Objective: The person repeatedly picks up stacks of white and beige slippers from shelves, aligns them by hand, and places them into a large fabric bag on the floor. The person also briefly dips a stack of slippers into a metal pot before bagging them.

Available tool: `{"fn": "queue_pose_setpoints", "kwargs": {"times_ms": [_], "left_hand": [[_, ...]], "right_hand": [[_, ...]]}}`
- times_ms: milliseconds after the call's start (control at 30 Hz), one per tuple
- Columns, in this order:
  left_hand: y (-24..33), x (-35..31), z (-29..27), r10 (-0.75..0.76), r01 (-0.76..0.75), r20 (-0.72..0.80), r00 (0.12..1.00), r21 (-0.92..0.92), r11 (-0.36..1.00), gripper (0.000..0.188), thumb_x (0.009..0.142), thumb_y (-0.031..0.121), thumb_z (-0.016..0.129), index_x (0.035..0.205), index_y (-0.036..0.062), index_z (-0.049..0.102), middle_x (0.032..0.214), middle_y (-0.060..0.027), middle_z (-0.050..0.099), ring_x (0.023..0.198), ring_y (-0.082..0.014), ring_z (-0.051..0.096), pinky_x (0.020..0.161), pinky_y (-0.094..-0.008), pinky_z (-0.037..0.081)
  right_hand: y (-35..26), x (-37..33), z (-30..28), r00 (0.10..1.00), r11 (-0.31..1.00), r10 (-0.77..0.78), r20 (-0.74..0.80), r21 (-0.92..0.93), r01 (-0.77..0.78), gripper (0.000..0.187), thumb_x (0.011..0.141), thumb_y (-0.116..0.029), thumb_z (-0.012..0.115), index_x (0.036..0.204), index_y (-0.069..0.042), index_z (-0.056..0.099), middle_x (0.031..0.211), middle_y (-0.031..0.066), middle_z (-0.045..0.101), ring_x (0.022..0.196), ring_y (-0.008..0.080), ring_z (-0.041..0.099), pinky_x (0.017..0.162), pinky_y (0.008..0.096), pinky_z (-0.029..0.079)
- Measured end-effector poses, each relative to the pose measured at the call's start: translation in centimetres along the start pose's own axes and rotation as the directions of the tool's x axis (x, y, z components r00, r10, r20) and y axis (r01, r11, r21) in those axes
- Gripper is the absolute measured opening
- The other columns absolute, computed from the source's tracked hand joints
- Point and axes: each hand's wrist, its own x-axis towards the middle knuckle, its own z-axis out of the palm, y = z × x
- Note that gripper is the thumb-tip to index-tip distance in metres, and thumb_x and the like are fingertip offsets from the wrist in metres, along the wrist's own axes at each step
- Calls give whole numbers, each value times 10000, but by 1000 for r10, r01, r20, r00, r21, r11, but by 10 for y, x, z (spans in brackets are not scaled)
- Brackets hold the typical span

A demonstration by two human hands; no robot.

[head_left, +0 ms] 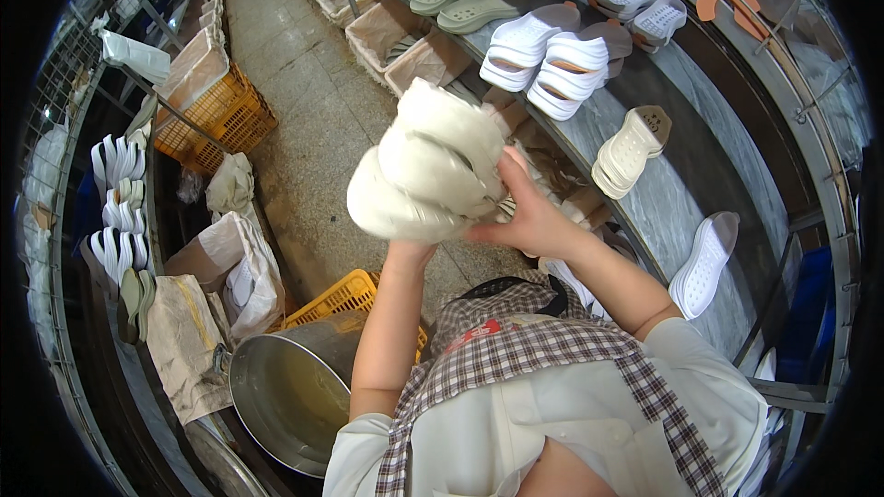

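Observation:
Both my hands hold a stack of several thick cream shoe soles [433,161] in front of me, over the aisle; its edges are slightly blurred. My right hand [534,216] is closed on the stack's right side, thumb up along it. Only the wrist end of my left hand [412,250] shows below the stack; the soles hide its fingers. On the grey marbled belt [658,212] to my right lies a cream sole pile [631,155]. White soles [557,64] stand stacked farther along, and a single white sole [705,267] lies nearer me.
Grey-green soles [474,11] line the belt's far part, above lined crates [424,60]. To my left are a yellow crate [216,115], a lined bin [241,271], a large metal pot [290,396] with liquid, and a rack with white soles [120,207].

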Motion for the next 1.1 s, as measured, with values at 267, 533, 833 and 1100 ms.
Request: {"fn": "queue_pose_setpoints", "kwargs": {"times_ms": [267, 533, 833, 1100], "left_hand": [[24, -2, 5, -250, 258, 80, 965, -462, 849, 419, 934, 167, 502, 1310, 2, 415, 1205, -159, 552, 1040, -256, 598, 863, -354, 527], [18, -7, -2, -234, 242, 86, 968, -551, 799, 473, 992, 308, 311, 1350, 3, 359, 1308, -199, 476, 1167, -321, 518, 943, -458, 478], [16, -14, -7, -235, 325, 225, 946, -678, 659, 433, 994, 289, 338, 1349, 41, 354, 1289, -181, 487, 1117, -323, 551, 919, -461, 499], [5, -15, -14, -203, 275, 187, 961, -603, 748, 443, 973, 231, 433, 1369, 99, 287, 1258, -141, 486, 1100, -289, 556, 902, -439, 513]], "right_hand": [[31, 18, -24, 995, 971, -92, 27, 224, 84, 425, 790, 104, 430, 1174, -56, 519, 1332, 102, 489, 1188, 223, 489, 986, 345, 397], [10, -1, -6, 967, 643, 220, 127, 727, -242, 343, 906, -255, 549, 1147, -27, 460, 1319, 123, 425, 1198, 184, 424, 1018, 342, 336], [-6, -4, -3, 962, 609, 242, 130, 751, -255, 569, 857, -213, 553, 1349, -5, 358, 1336, 121, 422, 1197, 183, 431, 1011, 320, 340], [-2, -11, 7, 973, 734, 212, 92, 642, -221, 638, 815, -226, 568, 1366, 16, 357, 1360, 141, 419, 1250, 206, 410, 1049, 342, 311]]}}
